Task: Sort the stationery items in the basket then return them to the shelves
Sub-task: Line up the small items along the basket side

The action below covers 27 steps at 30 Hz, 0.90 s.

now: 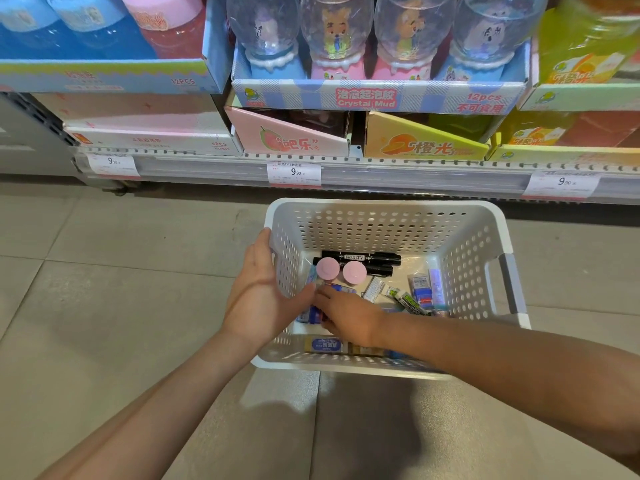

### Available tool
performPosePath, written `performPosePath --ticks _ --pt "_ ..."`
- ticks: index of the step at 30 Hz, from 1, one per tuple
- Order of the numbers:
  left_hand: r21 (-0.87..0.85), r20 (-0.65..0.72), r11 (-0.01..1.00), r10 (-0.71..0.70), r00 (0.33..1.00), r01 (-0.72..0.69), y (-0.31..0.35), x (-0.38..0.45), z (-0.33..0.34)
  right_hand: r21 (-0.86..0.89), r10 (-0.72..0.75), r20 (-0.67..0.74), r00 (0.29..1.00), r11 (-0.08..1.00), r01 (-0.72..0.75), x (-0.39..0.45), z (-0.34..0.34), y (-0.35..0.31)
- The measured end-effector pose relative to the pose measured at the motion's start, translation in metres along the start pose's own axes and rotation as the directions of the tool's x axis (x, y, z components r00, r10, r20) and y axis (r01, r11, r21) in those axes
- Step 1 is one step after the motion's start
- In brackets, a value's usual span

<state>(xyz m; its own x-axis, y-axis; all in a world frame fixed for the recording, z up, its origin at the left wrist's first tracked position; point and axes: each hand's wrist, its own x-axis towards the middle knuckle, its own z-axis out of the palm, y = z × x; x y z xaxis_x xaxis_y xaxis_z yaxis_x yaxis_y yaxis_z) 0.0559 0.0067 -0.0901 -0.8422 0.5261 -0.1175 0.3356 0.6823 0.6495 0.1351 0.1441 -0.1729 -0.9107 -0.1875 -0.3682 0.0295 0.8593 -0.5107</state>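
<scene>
While left hand [258,299] grips the basket [381,216] rim, right hand [346,315] down among erasers [412,301], grip unclear

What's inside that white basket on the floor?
In the basket: black markers, two pink round lids, small packaged erasers, and a blue-labelled box. The right hand covers some items, so those can't be identified.

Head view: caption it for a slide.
Left hand steadies the basket while right hand digs among stationery.
</scene>
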Motion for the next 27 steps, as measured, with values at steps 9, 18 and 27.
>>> performPosePath --ticks 9,18,27 --pt "0.037 0.006 0.999 0.006 1.0 -0.006 -0.002 0.001 -0.001 0.208 0.312 -0.095 0.945 0.935 -0.288 -0.041 -0.025 0.021" --pt "0.037 0.013 0.999 -0.026 1.0 0.026 0.0 0.0 -0.001 0.514 0.661 -0.071 0.747 0.666 -0.541 -0.026 -0.014 0.016" --pt "0.036 -0.002 0.999 0.002 1.0 -0.002 -0.002 0.0 0.0 0.546 0.713 -0.109 0.693 0.625 -0.557 -0.027 -0.001 0.013"
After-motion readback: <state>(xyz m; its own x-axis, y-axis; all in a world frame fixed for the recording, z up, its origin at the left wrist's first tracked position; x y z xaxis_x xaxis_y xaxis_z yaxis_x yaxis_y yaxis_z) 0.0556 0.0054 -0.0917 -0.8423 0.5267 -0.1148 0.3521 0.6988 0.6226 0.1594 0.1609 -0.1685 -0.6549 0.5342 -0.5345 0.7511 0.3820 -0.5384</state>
